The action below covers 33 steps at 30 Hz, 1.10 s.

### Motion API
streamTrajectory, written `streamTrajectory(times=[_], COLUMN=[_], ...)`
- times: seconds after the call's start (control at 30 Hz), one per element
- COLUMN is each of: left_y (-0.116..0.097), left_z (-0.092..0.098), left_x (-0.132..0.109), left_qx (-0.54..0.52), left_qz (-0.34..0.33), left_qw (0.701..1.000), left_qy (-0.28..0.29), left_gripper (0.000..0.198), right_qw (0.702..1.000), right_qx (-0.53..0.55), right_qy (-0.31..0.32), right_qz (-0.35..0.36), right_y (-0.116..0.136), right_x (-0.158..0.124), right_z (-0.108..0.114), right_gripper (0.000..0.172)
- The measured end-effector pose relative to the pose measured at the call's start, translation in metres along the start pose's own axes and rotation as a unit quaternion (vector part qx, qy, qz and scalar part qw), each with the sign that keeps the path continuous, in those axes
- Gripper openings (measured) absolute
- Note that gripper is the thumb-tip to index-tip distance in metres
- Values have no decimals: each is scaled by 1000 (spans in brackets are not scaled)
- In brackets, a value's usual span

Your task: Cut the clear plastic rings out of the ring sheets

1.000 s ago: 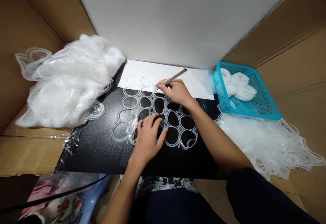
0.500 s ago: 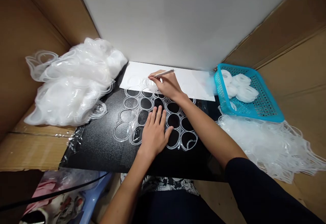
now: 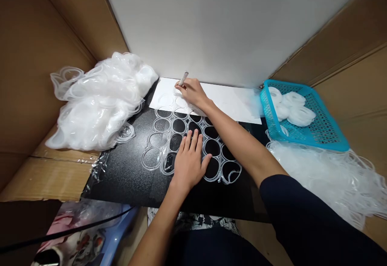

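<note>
The right hand (image 3: 195, 92) is pinching a pen-like tool (image 3: 183, 79) over the white paper (image 3: 231, 100); the left hand (image 3: 189, 161), extended flat, gripping nothing, is resting on a ring-patterned plastic sheet (image 3: 165, 150) overlapping the paper's near edge.

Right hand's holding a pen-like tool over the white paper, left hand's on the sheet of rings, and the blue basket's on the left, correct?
No: the head view shows the blue basket on the right. The right hand holds the pen-like tool over the white paper, and the left hand is on the sheet of rings.
</note>
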<state>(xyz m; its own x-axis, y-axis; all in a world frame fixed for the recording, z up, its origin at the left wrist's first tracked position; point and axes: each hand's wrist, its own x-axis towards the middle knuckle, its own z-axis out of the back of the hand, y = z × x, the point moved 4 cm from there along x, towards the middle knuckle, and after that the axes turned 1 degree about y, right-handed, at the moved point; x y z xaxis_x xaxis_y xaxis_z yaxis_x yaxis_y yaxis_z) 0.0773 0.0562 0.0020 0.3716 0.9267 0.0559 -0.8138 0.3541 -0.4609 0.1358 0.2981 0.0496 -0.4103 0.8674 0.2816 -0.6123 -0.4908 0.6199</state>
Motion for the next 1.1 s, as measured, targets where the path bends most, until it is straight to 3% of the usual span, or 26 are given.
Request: streamTrajectory(times=[0.07,0.13,0.2,0.27,0.33,0.4,0.5,0.53,0.6,0.7,0.87,1.0,1.1], left_y=[3,9,17,24,27,25,12,5,-11,-34,-59,-63,-65], left_z=[10,24,35,40,39,38,36,37,39,39,31,25,22], left_x=[-4,-11,-19,-25,-27,-25,-19,-19,-23,-37,-63,-79,-88], left_qx=[-101,-217,-321,-418,-526,-652,-821,-854,-889,-910,-924,-921,-918], left_qz=[-10,-6,36,100,143,156,157,159,172,195,234,257,260], left_qw=[994,968,924,869,796,695,521,477,418,359,289,269,279], left_qy=[-46,-124,-204,-247,-263,-261,-174,-135,-78,-64,-85,-112,-112], left_gripper=[65,55,43,39,42,39,45,51,59,59,49,46,47], right_qw=[998,992,981,966,950,931,898,886,870,883,955,978,987], right_qx=[54,116,186,246,293,333,380,389,392,357,195,166,157], right_qy=[-27,-35,-18,11,46,92,186,221,272,274,200,119,22], right_qz=[-10,-27,-51,-78,-102,-116,-120,-122,-127,-133,-95,-32,7], right_y=[12,28,45,61,76,90,110,115,122,123,125,130,130], right_x=[-19,-47,-77,-105,-127,-143,-159,-164,-175,-192,-223,-246,-265], right_z=[15,32,47,58,67,72,74,73,70,65,66,74,78], right_gripper=[19,18,19,21,24,26,28,28,30,28,16,17,19])
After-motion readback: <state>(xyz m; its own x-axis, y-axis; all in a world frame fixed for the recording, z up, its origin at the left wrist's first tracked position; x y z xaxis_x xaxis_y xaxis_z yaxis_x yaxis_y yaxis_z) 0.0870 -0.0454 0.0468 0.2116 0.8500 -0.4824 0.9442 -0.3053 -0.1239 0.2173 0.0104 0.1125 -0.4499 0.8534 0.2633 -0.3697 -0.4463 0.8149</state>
